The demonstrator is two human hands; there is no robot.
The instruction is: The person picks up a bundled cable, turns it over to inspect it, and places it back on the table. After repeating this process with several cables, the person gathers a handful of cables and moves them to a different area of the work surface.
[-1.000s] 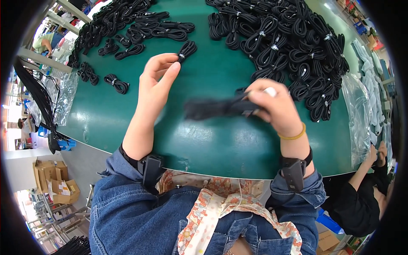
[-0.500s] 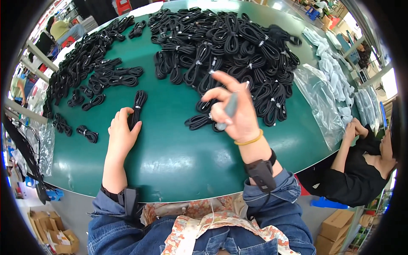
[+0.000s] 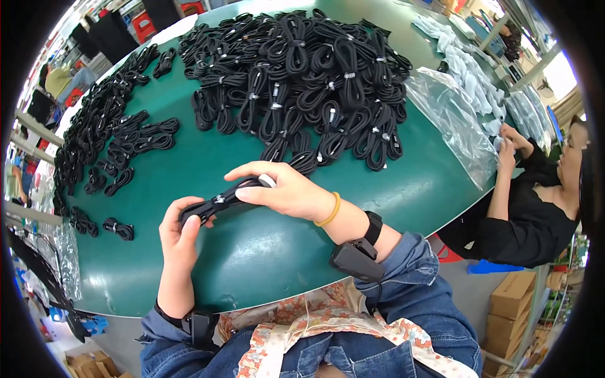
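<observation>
Above the near part of the table, a coiled black cable bundle [image 3: 222,200] with a pale tie at its middle lies slantwise between both hands. My left hand [image 3: 181,228] is closed on its left end, thumb on the near side. My right hand [image 3: 283,189] grips the right end between thumb and fingers. A pale grey, smooth object [image 3: 267,181] also sticks out between that thumb and the fingers; the rest of it is hidden, so I cannot tell its kind. Beyond the hands lies a big pile of similar cable bundles [image 3: 296,82].
More bundles [image 3: 104,113] line the table's left side, with a few loose ones [image 3: 118,229] nearer me. A clear plastic bag [image 3: 457,123] lies flat at the right on the green table [image 3: 302,249]. Past it, a co-worker in black [image 3: 526,208] handles pale packets.
My right hand has come down and left from the pile's near edge and now holds the bundle's right end. The left hand's bundle has been lifted and tilted toward it. The view has shifted.
</observation>
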